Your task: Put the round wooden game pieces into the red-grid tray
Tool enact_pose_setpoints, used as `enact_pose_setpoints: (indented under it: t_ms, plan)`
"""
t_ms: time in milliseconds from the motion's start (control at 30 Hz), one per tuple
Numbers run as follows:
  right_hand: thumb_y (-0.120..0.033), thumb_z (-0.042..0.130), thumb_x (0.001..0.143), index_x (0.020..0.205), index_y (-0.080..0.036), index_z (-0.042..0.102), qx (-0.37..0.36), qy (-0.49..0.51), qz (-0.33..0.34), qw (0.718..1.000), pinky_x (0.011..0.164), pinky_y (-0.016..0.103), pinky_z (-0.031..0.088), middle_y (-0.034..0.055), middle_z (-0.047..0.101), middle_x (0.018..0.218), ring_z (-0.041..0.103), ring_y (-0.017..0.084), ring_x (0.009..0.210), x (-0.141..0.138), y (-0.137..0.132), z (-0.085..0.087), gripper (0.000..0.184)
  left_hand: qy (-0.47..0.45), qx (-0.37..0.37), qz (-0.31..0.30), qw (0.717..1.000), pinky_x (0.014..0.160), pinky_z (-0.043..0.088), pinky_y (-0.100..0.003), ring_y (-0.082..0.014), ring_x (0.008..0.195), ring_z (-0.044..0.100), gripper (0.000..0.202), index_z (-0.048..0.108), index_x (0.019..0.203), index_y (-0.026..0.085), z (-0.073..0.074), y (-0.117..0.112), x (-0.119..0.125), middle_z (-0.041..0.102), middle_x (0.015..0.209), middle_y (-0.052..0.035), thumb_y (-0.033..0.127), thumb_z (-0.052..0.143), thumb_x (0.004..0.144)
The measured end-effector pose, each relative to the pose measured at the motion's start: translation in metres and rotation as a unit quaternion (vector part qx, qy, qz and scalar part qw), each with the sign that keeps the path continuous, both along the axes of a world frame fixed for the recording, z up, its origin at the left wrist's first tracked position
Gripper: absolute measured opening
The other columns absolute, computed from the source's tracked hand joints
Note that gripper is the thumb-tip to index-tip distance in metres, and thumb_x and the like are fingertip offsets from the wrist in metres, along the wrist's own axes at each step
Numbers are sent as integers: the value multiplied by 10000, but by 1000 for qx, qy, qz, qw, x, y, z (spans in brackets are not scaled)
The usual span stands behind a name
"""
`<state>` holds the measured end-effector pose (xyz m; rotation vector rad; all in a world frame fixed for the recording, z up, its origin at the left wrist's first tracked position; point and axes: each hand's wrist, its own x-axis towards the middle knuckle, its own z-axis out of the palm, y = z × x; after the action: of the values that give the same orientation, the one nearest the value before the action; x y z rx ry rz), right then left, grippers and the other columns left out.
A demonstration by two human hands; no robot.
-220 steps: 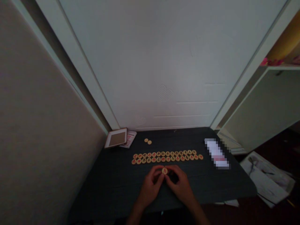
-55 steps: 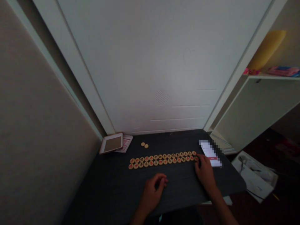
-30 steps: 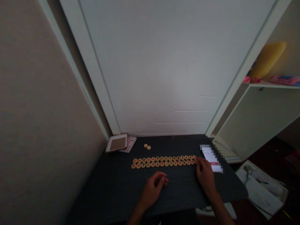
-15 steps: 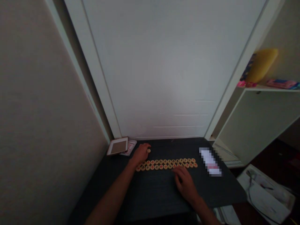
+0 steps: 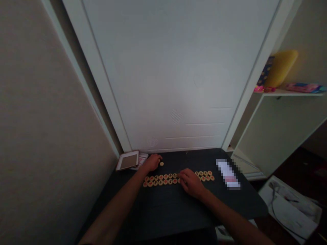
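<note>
Round wooden Chinese chess pieces [image 5: 165,177] with red and dark characters lie side by side in two long rows across the dark table. My right hand [image 5: 191,183] is over the right half of the rows and hides several pieces. Its fingers are apart, with the fingertips at the pieces; I see nothing lifted in them. Behind the left part of the rows, my left hand [image 5: 154,162] rests low with its fingers stretched out. A single pale disc [image 5: 161,164] lies just to the right of that hand, apart from the rows.
A white-framed tablet-like object [image 5: 128,160] lies on a pinkish booklet [image 5: 142,160] at the back left. At the right is a blurred-out bright rectangle [image 5: 228,173]. A white panel [image 5: 166,85] stands behind the table [image 5: 158,214]; a shelf [image 5: 291,92] is at the right.
My right hand has moved left and away from me, from the near edge of the rows to over them. My left hand has pulled slightly left, off the single disc.
</note>
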<state>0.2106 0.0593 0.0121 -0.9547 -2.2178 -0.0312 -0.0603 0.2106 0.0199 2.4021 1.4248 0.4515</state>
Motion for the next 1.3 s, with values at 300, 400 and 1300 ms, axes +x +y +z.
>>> enact_pose_setpoints:
  t_ms: [300,400,1300]
  plan:
    - [-170,480,974,1318,-215,557,28,-51,-8,998,962,453,524,128,628,1267,591,266,1162,1,63,17,356,-150,-106,13,983,878,564,-447,-238,1049,649,331,585,1253,175,17,2,28,618,1263,-94,326,617,960]
    - [-263,506,993,1302,-164,558,33,-58,-38,997,949,464,520,164,624,1241,588,292,1146,0,70,16,328,-199,-193,-21,960,873,566,-441,-238,1033,657,325,603,1229,161,17,-10,44,639,1229,-91,329,629,952]
    - [-391,469,1031,941,-149,645,-31,-269,-53,961,693,264,385,96,735,838,665,193,762,13,68,17,313,-333,-473,-69,813,904,548,-351,-213,932,729,399,784,907,149,19,-36,71,785,991,-103,339,930,587]
